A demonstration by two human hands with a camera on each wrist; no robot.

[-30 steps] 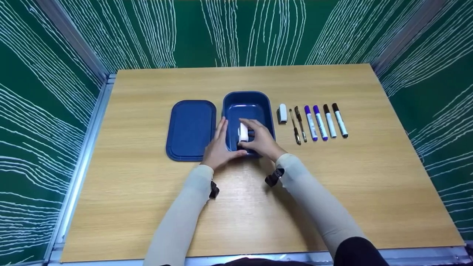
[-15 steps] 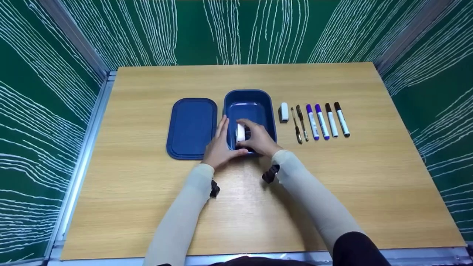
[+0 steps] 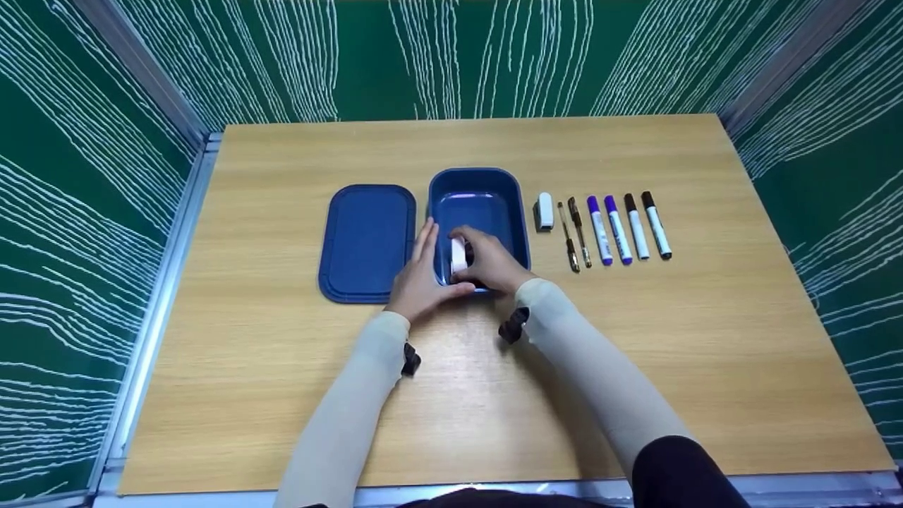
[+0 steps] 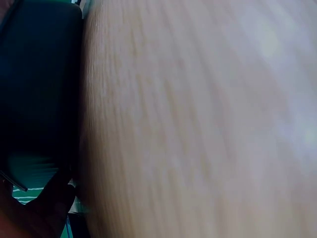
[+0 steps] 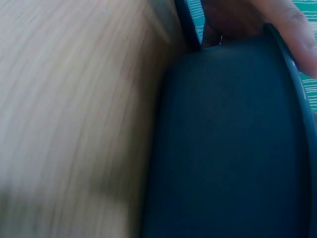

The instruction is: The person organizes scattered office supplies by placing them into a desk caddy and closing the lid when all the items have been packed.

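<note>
**Right hand pinching white block inside blue box**

Head: blue box (image 3: 487,212) sat open. White block (image 3: 458,255) was inside, at the near left. Right hand (image 3: 492,264) had it pinched between thumb and fingers, gap only as wide as the block. Left hand (image 3: 421,281) was spread, fingers straight along the box's left side, thumb stretched along the near end. Blue lid (image 3: 367,243) lay flat just left of the box.

Count, right of the box: one second block (image 3: 544,212), white and dark; two pens (image 3: 570,243); two purple-capped markers (image 3: 600,229); two dark-capped markers (image 3: 636,226). All in one row.

Wood-look table (image 3: 282,423); green walls (image 3: 367,63) with white wavy lines; metal rail (image 3: 168,282) along the left.

Left wrist: mostly blurred tabletop, dark box wall at left. Hand there too dark to read.

Right wrist: box's outer wall, a thumb over its rim. Contents hidden.
</note>
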